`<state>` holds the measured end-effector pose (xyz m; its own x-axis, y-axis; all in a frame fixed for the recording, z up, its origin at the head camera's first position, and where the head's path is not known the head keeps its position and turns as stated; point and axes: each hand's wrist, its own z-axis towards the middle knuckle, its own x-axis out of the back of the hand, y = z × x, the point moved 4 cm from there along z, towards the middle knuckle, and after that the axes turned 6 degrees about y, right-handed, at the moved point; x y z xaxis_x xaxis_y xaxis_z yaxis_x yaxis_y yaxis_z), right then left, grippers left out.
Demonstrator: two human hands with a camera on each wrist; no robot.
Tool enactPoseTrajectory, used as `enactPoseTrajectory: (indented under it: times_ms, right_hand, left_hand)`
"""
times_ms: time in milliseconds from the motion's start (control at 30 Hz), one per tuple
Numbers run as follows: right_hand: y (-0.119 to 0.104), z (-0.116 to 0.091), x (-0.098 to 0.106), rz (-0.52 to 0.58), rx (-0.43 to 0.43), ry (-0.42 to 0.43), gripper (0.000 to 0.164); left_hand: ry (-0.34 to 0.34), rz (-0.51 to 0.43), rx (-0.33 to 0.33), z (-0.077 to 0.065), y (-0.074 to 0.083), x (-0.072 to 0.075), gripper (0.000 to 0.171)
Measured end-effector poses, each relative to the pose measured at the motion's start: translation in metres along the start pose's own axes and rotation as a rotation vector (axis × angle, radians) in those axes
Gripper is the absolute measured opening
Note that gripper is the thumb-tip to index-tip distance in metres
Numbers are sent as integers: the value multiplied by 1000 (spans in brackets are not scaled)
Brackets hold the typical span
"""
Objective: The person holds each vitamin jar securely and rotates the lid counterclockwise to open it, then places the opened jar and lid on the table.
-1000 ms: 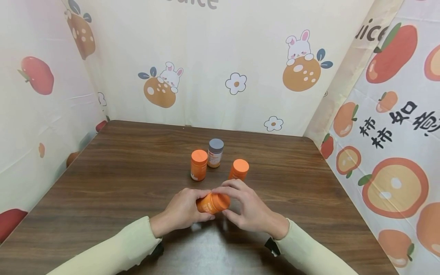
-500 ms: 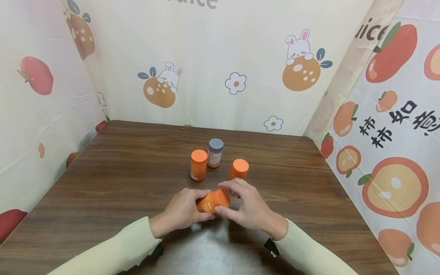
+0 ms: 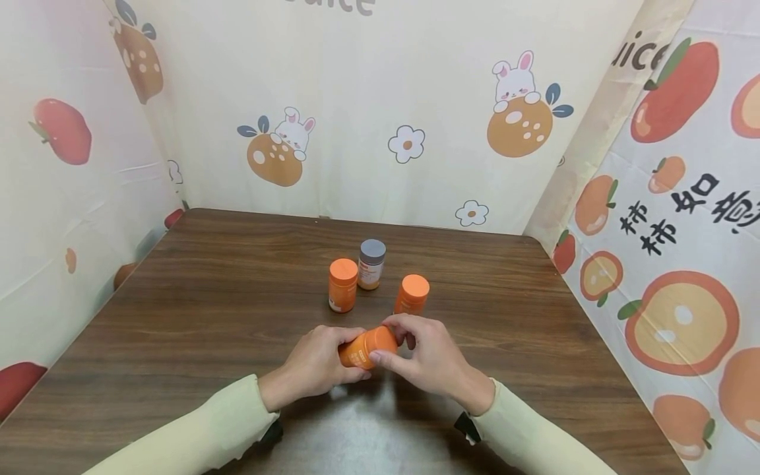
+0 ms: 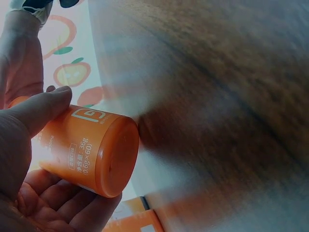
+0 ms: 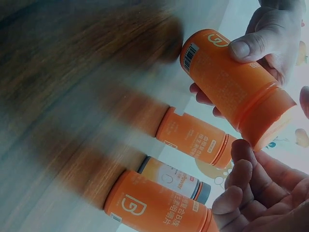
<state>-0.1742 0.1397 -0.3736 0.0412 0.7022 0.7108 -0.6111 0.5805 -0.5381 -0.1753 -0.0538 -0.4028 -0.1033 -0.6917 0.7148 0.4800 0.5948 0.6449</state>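
Observation:
My left hand grips an orange pill bottle around its body, thumb on the near side. The bottle is tilted, its orange lid pointing up and to the right. My right hand has its thumb and fingers at the lid, one on each side of it. In the right wrist view a fingertip is right at the lid's lower rim, and the thumb shows only partly at the frame edge. The left wrist view shows the printed label and round base of the held bottle, close over the tabletop.
Beyond the hands, two more orange bottles stand upright, one at the left and one at the right. Between and behind them is a grey-lidded bottle. The dark wooden table is bordered by fruit-print curtains.
The right fingers first spread apart at the lid, shifted around it, then closed in on it again. The left hand and its bottle have stayed in place.

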Motion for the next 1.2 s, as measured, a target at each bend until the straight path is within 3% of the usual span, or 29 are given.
enactPoseTrajectory:
  times_ms: [333,767,1200]
  right_hand:
    - [1,-2,-2,24,-9,-16,44]
    - [0,-1,2,28,81,-41,45]
    - [-2,-2,3,69,234,-72,51]
  left_hand:
    - [-2,-2,-1,0,0,0,39]
    - [-8,11,-4,1,0,0,40]
    - [1,18,-6,-1,-1,-1,47]
